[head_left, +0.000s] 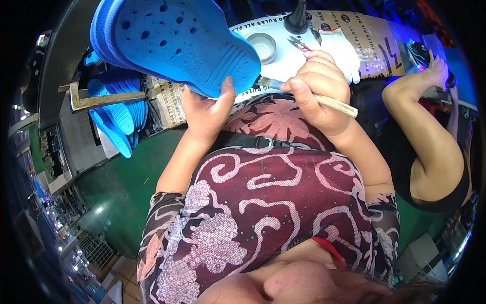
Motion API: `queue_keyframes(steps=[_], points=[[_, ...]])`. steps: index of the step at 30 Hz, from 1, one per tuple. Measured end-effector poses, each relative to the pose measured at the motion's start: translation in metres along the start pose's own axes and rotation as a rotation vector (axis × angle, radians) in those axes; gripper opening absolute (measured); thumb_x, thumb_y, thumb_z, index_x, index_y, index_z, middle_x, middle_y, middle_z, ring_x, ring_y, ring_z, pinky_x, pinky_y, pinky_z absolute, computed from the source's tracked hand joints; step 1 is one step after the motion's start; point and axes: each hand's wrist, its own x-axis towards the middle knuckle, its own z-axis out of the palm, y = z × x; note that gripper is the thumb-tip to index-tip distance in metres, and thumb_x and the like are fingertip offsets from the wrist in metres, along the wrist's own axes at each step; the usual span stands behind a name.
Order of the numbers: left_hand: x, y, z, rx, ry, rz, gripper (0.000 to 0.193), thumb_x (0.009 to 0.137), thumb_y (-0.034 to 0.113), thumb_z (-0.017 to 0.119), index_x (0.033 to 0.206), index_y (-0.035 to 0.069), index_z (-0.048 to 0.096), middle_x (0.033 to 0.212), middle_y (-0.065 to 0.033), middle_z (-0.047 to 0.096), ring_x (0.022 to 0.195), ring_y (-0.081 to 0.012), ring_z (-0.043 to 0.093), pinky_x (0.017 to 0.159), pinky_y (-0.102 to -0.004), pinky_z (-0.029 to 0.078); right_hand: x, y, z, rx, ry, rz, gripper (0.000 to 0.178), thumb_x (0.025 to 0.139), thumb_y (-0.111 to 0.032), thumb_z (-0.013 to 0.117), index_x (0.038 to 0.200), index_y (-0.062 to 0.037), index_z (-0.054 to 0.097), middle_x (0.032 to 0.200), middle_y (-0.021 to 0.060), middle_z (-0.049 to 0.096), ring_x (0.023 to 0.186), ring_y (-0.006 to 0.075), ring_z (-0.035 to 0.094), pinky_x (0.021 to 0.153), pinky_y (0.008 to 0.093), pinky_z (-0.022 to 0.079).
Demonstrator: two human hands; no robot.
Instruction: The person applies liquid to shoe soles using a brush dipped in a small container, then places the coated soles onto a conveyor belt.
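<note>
My left hand (210, 109) grips a large blue foam clog (177, 48) near one end, with the thumb on its surface. Round holes dot its wide part, and ridges run across the narrower end. In my right hand (324, 91) is a brush (341, 105) with a pale wooden handle. Its bristles point left, close to the clog's narrow end; whether they touch cannot be made out. Just beyond my right hand lie small snips (299, 44) with a red handle. A round container (263, 48) stands on the white tabletop beside the clog.
A black nozzle-topped bottle (298, 20) and a white glove (341, 53) are on the table. Several blue foam clog pieces (119, 114) are stacked at left, by a wooden bracket (109, 100). Another person's bent arm (425, 116) is at right.
</note>
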Motion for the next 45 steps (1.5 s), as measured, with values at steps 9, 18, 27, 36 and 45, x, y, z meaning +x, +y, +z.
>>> queue_keyframes(steps=[9,18,27,36,45], points=[[0.002,0.004,0.001,-0.042,0.023,0.010,0.028,0.077,-0.002,0.061,0.103,-0.004,0.050,0.094,-0.0099,0.059,0.084,-0.0141,0.057,0.077,-0.0265,0.045,-0.003,0.001,0.003,0.060,-0.040,0.063,0.022,0.078,-0.014,0.061,0.058,-0.0050,0.059,0.055,0.0051,0.055,0.053,0.0217,0.052,0.070,0.0335,0.042],[0.009,0.005,0.000,-0.061,0.024,0.036,0.028,0.078,-0.003,0.059,0.104,-0.005,0.050,0.096,-0.0101,0.058,0.085,-0.0148,0.056,0.079,-0.0269,0.044,0.006,-0.002,0.006,0.011,-0.032,0.023,0.023,0.081,-0.014,0.057,0.060,-0.0062,0.062,0.057,0.0041,0.057,0.056,0.0206,0.053,0.074,0.0337,0.042],[0.005,0.011,-0.001,-0.075,0.074,0.021,0.029,0.078,0.000,0.061,0.104,-0.003,0.049,0.096,-0.0101,0.058,0.086,-0.0153,0.056,0.080,-0.0279,0.044,-0.001,-0.008,0.000,0.099,0.004,0.131,0.024,0.082,-0.016,0.056,0.061,-0.0064,0.062,0.058,0.0040,0.058,0.057,0.0202,0.054,0.076,0.0359,0.041],[0.004,0.009,-0.004,-0.091,0.076,-0.054,0.035,0.078,0.000,0.060,0.109,-0.002,0.044,0.100,-0.0105,0.055,0.088,-0.0151,0.055,0.081,-0.0282,0.044,-0.004,-0.007,0.001,-0.002,0.007,0.061,0.023,0.082,-0.014,0.056,0.061,-0.0064,0.062,0.059,0.0034,0.059,0.058,0.0199,0.054,0.077,0.0352,0.041],[0.010,0.017,-0.026,-0.115,0.215,-0.108,0.036,0.079,-0.001,0.058,0.113,-0.004,0.047,0.107,-0.0125,0.055,0.094,-0.0179,0.055,0.086,-0.0307,0.042,-0.016,0.012,-0.031,0.095,0.269,0.309,0.033,0.089,-0.013,0.046,0.063,0.0014,0.060,0.057,0.0055,0.054,0.057,0.0163,0.049,0.077,0.0329,0.041]])
